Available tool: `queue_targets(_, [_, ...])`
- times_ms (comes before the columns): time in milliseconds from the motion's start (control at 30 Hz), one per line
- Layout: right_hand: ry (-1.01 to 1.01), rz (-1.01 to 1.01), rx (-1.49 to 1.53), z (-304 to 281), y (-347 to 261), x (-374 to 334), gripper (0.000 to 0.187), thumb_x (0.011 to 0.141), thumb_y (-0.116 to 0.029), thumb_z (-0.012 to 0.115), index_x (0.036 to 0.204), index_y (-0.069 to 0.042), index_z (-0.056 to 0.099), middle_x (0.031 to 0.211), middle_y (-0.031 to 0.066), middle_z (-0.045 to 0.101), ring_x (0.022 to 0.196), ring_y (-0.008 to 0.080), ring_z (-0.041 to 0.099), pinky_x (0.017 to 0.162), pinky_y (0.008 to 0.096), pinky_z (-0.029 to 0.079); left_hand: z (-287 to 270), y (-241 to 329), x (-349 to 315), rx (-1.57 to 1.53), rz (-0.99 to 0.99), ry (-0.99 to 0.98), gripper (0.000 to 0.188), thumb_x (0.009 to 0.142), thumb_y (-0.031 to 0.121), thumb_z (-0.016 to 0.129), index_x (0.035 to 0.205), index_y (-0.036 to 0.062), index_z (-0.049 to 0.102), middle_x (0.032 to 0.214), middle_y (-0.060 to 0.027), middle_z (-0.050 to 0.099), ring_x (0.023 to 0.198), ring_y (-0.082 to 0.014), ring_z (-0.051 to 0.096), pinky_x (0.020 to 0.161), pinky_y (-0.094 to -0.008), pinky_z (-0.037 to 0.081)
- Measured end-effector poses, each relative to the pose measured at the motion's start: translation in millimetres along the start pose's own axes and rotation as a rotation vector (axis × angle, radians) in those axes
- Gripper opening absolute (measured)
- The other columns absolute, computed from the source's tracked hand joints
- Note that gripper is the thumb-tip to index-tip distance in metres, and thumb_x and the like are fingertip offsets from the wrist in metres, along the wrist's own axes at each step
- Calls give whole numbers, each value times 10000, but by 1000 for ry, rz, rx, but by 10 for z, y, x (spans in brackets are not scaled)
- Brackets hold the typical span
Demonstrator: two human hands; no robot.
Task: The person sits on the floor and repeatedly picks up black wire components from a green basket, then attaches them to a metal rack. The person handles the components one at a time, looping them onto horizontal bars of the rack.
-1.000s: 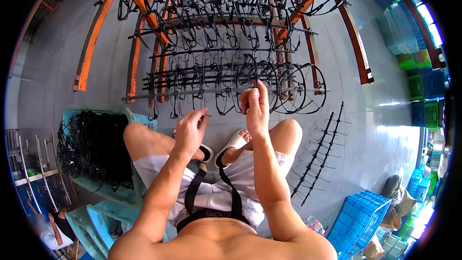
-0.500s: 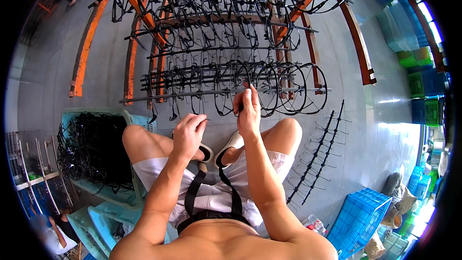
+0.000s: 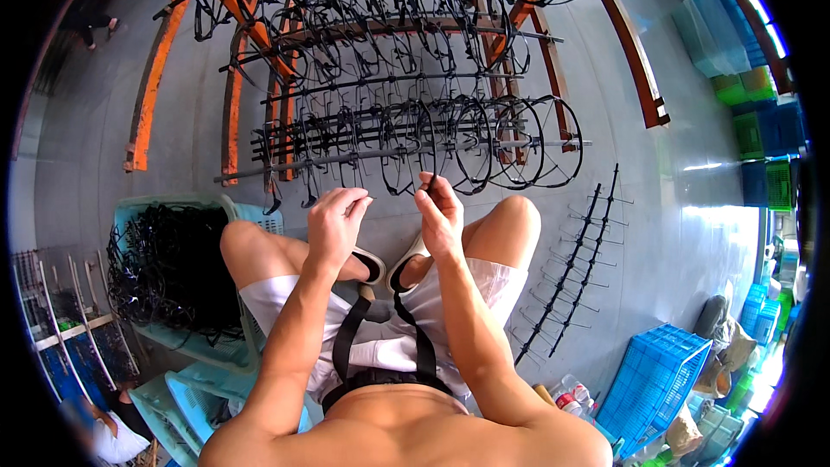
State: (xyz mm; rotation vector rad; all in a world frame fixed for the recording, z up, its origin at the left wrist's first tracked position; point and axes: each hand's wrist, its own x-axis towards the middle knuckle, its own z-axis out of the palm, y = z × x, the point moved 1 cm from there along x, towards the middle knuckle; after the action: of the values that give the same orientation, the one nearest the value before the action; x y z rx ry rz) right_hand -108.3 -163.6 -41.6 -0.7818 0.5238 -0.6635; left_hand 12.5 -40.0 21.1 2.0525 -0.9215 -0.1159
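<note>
In front of me, black hoops and loops (image 3: 520,186) hang from a horizontal grey rod (image 3: 303,167) with small hooks. My right hand (image 3: 443,216) is at the bottom of one thin black hoop (image 3: 431,145), its fingers closed around the lower end. To its left, my left hand (image 3: 333,232) is raised over my knees with thumb and fingertips pinched together. Whatever lies in that pinch is too small to make out. The left hand is apart from the hoops.
Behind the rod, an orange rack (image 3: 149,91) carries more rods of black parts. Left of my legs is a pale teal crate (image 3: 186,348) full of tangled black loops. Two bare hooked rods (image 3: 562,281) lie on the floor at right, near a blue crate (image 3: 650,391).
My right hand has come down and nearer to me, from the rod to the hoop's lower end. The left hand has moved slightly nearer, still pinched. The view has shifted a little.
</note>
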Motion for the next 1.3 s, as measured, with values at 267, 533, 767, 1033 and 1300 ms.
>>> queue_targets(267, [94, -99, -197, 67, 55, -11, 258, 890, -32, 608, 1140, 32, 584, 980, -14, 562, 867, 54, 512, 799, 199, 431, 13, 89, 23, -65, -46, 22, 109, 768, 51, 704, 867, 24, 666, 786, -99, 654, 681, -223, 632, 603, -301, 511])
queue_targets(533, [34, -208, -399, 126, -66, 67, 354, 905, -42, 579, 1244, 24, 501, 1037, -3, 519, 853, 60, 495, 765, 191, 426, 19, 35, 54, -43, 18, 14, 89, 759, 45, 691, 835, 21, 650, 792, -113, 651, 717, -268, 635, 631, -336, 505])
queue_targets(767, [136, -176, -828, 342, -272, 97, 294, 892, -154, 579, 1107, 44, 612, 1013, 83, 634, 882, 131, 563, 770, 235, 453, -325, 29, -176, -41, 26, 126, 170, 790, 100, 674, 946, 47, 635, 925, -115, 642, 865, -296, 624, 730, -362, 513])
queue_targets(1033, [142, -740, -1516, 584, -239, -296, 486, 902, -153, 580, 1319, 6, 386, 1148, 177, 442, 970, 226, 480, 790, 350, 430, -1887, -1989, -1049, 309, -474, 690, 156, 820, 75, 586, 973, 45, 600, 828, -124, 623, 718, -306, 606, 672, -399, 500])
queue_targets(1300, [-415, -208, -1169, 1329, 485, -776, 420, 858, -26, 568, 1255, 10, 434, 984, 91, 512, 849, 157, 503, 773, 286, 447, -1495, -3348, -1332, 83, -1066, -319, 647, 708, 406, 703, 1196, 9, 552, 1202, -220, 572, 1091, -366, 563, 913, -420, 465])
